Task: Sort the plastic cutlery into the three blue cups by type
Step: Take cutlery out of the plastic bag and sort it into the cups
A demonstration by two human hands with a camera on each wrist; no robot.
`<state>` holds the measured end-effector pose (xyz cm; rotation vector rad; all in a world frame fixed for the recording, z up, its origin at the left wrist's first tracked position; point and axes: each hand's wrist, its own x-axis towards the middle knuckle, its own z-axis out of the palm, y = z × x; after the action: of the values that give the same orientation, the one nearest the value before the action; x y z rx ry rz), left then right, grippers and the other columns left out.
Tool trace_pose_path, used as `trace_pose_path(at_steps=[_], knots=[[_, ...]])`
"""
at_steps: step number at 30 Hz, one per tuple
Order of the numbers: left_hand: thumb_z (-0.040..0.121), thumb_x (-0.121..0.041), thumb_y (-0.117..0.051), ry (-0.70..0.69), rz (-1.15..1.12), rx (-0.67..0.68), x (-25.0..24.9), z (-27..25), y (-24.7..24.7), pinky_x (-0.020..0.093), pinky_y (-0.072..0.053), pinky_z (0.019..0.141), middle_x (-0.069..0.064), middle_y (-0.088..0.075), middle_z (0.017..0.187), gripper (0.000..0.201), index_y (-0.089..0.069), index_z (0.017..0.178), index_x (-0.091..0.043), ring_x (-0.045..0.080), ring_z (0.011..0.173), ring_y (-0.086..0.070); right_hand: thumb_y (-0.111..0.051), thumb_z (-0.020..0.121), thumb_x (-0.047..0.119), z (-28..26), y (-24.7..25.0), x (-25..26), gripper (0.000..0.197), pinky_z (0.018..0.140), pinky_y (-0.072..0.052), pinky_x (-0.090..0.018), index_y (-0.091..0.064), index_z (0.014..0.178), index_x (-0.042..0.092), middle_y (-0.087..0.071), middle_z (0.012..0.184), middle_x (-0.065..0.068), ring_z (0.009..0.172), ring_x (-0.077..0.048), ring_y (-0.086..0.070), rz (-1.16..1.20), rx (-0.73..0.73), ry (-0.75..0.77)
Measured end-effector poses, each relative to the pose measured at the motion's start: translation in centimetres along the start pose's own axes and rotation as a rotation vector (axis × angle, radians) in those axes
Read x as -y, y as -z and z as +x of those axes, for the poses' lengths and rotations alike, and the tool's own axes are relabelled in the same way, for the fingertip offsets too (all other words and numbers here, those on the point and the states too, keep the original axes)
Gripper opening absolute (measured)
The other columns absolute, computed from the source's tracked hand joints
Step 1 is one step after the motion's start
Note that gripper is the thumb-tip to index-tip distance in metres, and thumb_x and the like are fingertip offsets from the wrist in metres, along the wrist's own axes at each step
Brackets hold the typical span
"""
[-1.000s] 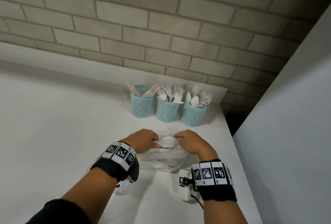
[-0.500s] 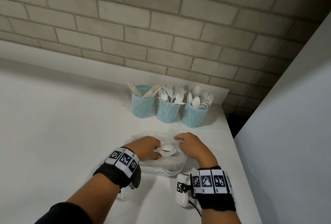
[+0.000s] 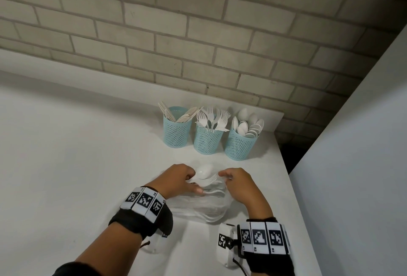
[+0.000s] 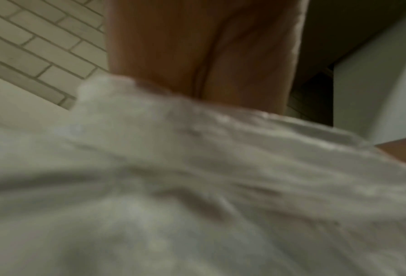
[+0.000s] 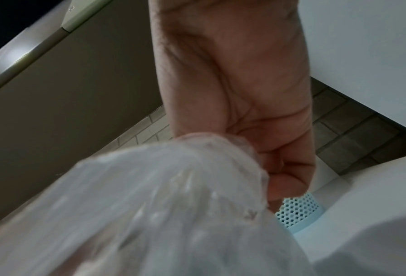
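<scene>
Three blue mesh cups stand at the back of the white table: the left cup has knives, the middle cup forks, the right cup spoons. A clear plastic bag of white cutlery lies in front of me. My left hand pinches a white spoon and a fork that stick out of the bag's mouth. My right hand is beside them, fingers curled. In the right wrist view the right hand grips the bag's crumpled edge. The left wrist view is blurred and filled by the bag.
A brick wall rises behind the cups. The table's right edge runs close to my right hand, with a dark gap and a white panel beyond. White table surface stretches to the left.
My right hand has come off the spoon and fork and moved to the bag's edge. The left hand keeps hold of them, and they stick further out toward the cups.
</scene>
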<state>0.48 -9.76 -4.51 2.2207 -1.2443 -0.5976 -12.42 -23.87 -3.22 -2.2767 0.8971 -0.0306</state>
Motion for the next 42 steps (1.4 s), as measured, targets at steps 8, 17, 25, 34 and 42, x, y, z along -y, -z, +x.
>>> trace_pose_path(at_steps=[8, 17, 25, 34, 42], knots=[[0.093, -0.023, -0.055, 0.055, -0.372, 0.054, -0.4, 0.0, 0.4, 0.01, -0.045, 0.058, -0.006, -0.058, 0.072, 0.027, -0.053, 0.067, -0.021, 0.004, 0.058, -0.054, -0.041, 0.095, 0.003, -0.3, 0.4, 0.1, 0.035, 0.098, -0.035, -0.021, -0.061, 0.123, 0.011, -0.057, 0.132, -0.004, 0.125, -0.019, -0.05, 0.017, -0.03, 0.021], [0.101, -0.026, -0.038, 0.048, -0.783, 0.107, -2.8, 0.0, 2.2, 0.017, -0.035, 0.055, -0.004, -0.043, 0.067, 0.033, -0.062, 0.112, -0.008, 0.007, 0.054, -0.038, -0.054, 0.093, 0.032, -1.3, 1.6, 4.1, 0.044, 0.078, -0.05, -0.024, -0.041, 0.134, 0.022, -0.065, 0.105, -0.001, 0.092, -0.01, -0.064, 0.622, -0.149, 0.177], [0.1, -0.021, -0.04, 0.114, -1.019, 0.161, -3.2, -0.5, 2.2, 0.018, -0.047, 0.053, 0.004, -0.058, 0.075, 0.026, -0.059, 0.101, -0.003, 0.007, 0.052, -0.054, -0.06, 0.088, 0.008, -0.5, 0.2, 4.7, 0.056, 0.054, -0.047, -0.015, -0.039, 0.135, 0.03, -0.061, 0.103, -0.005, 0.063, -0.006, -0.06, 0.643, -0.212, 0.2], [0.098, -0.033, -0.042, 0.165, -1.079, 0.169, -3.0, -0.7, 2.2, 0.021, -0.056, 0.063, 0.002, -0.073, 0.086, 0.035, -0.065, 0.108, -0.008, 0.011, 0.067, -0.069, -0.048, 0.092, 0.005, 0.1, 0.5, 4.7, 0.039, 0.06, -0.053, -0.023, -0.045, 0.125, 0.025, -0.061, 0.087, 0.0, 0.06, -0.01, -0.059, 0.653, -0.186, 0.145], [0.092, -0.03, -0.056, 0.182, -1.014, 0.064, -2.7, -0.4, 1.8, 0.017, -0.043, 0.049, 0.002, -0.06, 0.07, 0.02, -0.063, 0.088, -0.012, 0.007, 0.049, -0.051, -0.051, 0.095, 0.027, 0.4, 1.0, 5.5, 0.03, 0.054, -0.045, -0.019, -0.044, 0.124, 0.032, -0.059, 0.081, -0.002, 0.058, -0.006, -0.054, 0.678, -0.019, 0.187]])
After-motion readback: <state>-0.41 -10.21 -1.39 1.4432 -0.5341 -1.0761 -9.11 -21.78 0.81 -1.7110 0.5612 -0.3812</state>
